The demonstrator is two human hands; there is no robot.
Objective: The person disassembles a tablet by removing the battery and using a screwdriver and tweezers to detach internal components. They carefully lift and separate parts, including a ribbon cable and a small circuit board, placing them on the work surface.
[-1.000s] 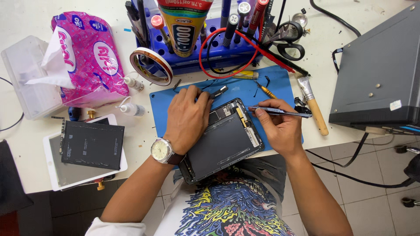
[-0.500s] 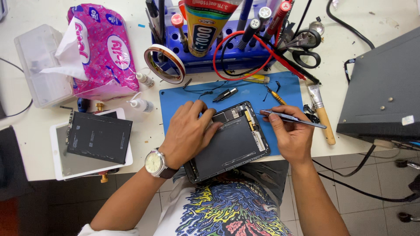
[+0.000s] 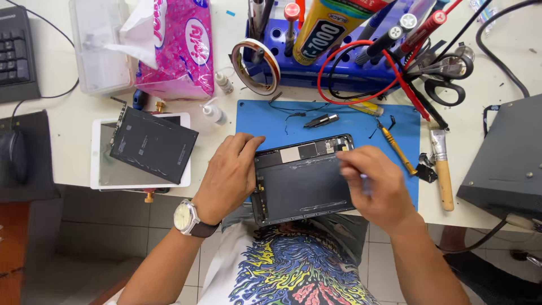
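An opened tablet body with a dark inner plate lies on a blue work mat, overhanging the table's front edge. My left hand, a watch on its wrist, presses flat on the tablet's left side. My right hand rests over the tablet's right edge, its fingers closed around a thin metal tool that is mostly hidden by the hand. A small black part and thin black wires lie on the mat behind the tablet.
A white tablet screen with a black battery pack on it lies at the left. A blue tool rack, tape roll, scissors, brush, small screwdriver, pink tissue pack and grey box surround the mat.
My right hand has swung its tool from pointing out to the right to inward over the tablet's right edge. The tablet now lies straighter. The left hand stays on it.
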